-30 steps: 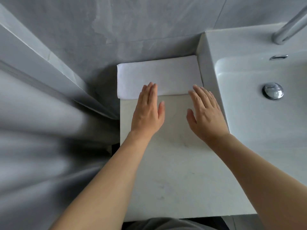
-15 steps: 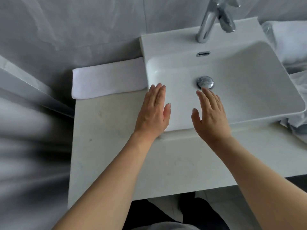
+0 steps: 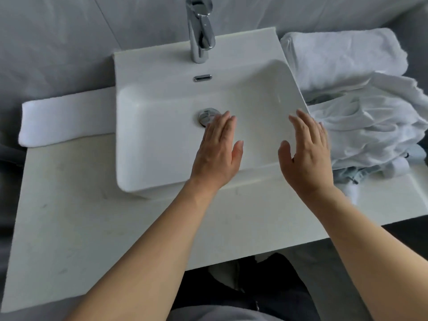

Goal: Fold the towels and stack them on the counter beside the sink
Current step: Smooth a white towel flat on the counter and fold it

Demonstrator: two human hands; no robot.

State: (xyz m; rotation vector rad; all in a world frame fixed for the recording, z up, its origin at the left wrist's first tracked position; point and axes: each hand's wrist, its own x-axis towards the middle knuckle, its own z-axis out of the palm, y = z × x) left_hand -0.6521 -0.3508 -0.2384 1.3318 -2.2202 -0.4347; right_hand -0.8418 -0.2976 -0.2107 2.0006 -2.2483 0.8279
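Nearest, the pale speckled stone counter (image 3: 69, 216) is carrying a white rectangular ceramic basin (image 3: 162, 140), and above the basin both hands are hovering flat with straight, spread fingers and holding nothing, the left hand (image 3: 216, 151) over the bowl near the chrome drain plug (image 3: 206, 115) and the right hand (image 3: 305, 156) over the basin's right rim. The right hand is lying closest to the loose heap of crumpled white towels (image 3: 370, 126) on the counter right of the basin, probably because that heap is the next work. Farther back, one folded white towel (image 3: 67, 120) is lying flat on the counter's left side against the grey wall, likely starting the stack, while a rolled white towel (image 3: 342, 56) is sitting behind the heap beside the chrome tap (image 3: 200, 28).
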